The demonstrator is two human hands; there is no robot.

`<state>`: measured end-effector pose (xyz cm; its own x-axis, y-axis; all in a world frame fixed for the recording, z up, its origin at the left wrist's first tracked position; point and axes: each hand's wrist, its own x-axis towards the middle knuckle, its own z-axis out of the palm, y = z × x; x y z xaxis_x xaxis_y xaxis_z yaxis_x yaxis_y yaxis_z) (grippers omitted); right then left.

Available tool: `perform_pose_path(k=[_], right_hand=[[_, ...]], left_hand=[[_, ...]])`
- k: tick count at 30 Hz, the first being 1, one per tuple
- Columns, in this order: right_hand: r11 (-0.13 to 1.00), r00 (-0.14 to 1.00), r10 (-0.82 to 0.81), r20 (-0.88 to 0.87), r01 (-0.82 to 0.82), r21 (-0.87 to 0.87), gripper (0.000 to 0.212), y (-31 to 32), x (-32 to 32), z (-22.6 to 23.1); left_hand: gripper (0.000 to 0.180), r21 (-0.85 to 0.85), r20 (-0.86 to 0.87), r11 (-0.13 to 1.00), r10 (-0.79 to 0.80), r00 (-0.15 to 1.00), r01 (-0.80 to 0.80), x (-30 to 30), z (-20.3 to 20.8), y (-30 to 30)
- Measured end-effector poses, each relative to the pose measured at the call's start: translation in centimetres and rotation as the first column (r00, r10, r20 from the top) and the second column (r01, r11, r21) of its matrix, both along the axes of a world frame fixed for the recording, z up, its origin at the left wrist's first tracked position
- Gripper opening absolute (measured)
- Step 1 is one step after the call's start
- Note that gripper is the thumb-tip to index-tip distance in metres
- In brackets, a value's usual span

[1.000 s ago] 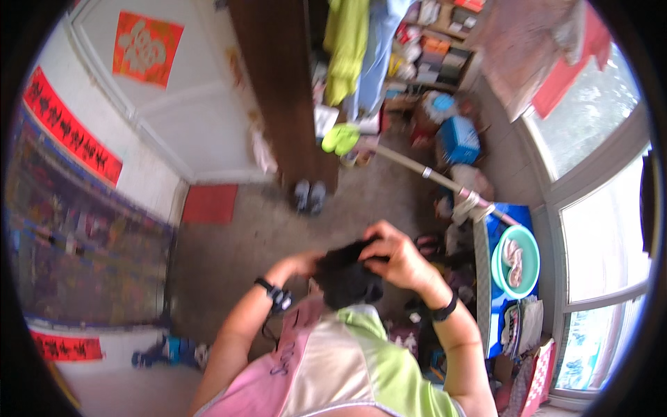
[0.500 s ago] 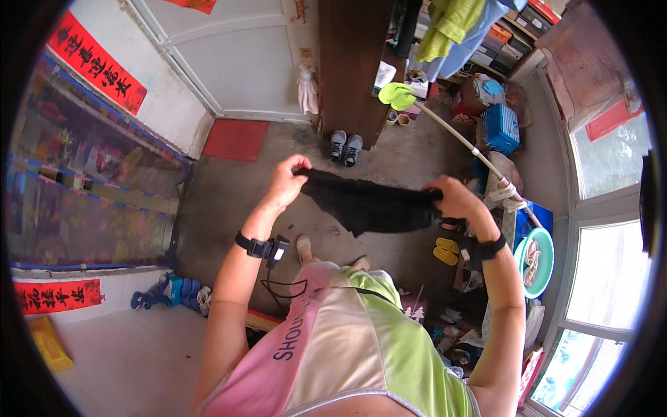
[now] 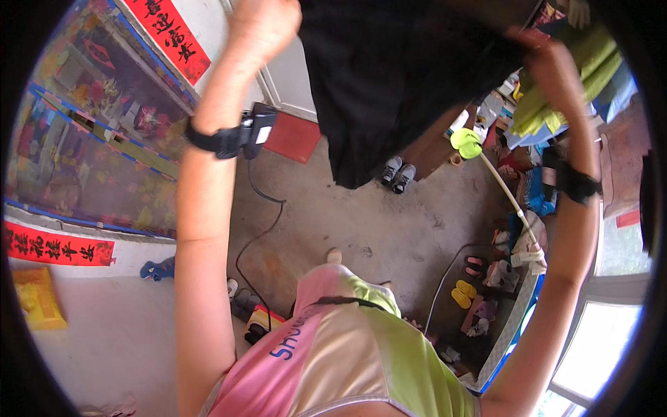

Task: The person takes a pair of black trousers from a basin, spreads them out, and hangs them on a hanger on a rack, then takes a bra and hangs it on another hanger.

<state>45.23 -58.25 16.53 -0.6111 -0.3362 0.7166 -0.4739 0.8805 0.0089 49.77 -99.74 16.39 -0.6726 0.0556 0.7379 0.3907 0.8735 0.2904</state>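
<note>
A black garment (image 3: 389, 90) hangs spread out between my raised hands, its lower end tapering to a rounded corner. Whether it is a pair of trousers or a top cannot be told. My left hand (image 3: 264, 31) is closed on its upper left edge, near the top of the view. At the upper right, my right hand (image 3: 554, 73) grips the other side, smeared by motion. A black strap with a small box (image 3: 256, 132) circles my left wrist, and another dark band (image 3: 577, 182) sits on my right one.
Grey sneakers (image 3: 398, 175) stand on the concrete floor beyond the cloth. A pole with a green head (image 3: 467, 142) leans at the right, near yellow slippers (image 3: 463, 294) and piled shoes. Green clothing (image 3: 566, 90) hangs behind my right hand. Black cables trail from both sides.
Both hands have risen and moved farther apart, lifting the black garment from waist height. It was bunched in a narrow strip and now hangs open; the view has shifted too.
</note>
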Motion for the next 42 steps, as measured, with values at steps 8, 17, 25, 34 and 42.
perform_pose_path(k=[8, 17, 25, 34, 42], right_hand=[[0.843, 0.543, -0.357, 0.760, -0.164, 0.513, 0.039, 2.7, 3.4, -24.2], [0.857, 0.391, 0.214, 0.895, 0.365, -0.364, 0.037, -4.2, -1.3, -22.0], [0.645, 0.303, 0.702, 0.644, 0.112, -0.756, 0.032, -10.5, 2.9, -14.8], [0.846, 0.672, 0.441, 0.595, -0.090, -0.526, 0.038, -4.7, 0.8, -15.1], [0.960, 0.534, -0.063, 0.843, 0.263, -0.094, 0.044, -2.4, 3.1, -30.9]], left_hand=[[0.024, -0.059, 0.760, 0.983, -0.067, 0.646, 0.172, 5.8, -29.1, 1.0], [0.026, 0.060, 0.782, 0.996, -0.010, 0.623, -0.059, 0.3, -30.0, 0.4], [0.075, 0.327, 0.672, 0.933, -0.343, 0.657, 0.153, 7.9, -22.6, 7.2], [0.032, 0.492, 0.627, 0.861, -0.452, 0.635, 0.127, 4.5, -18.9, 8.6], [0.035, 0.765, 0.416, 0.643, -0.503, 0.758, 0.007, 1.0, -12.1, 12.1]])
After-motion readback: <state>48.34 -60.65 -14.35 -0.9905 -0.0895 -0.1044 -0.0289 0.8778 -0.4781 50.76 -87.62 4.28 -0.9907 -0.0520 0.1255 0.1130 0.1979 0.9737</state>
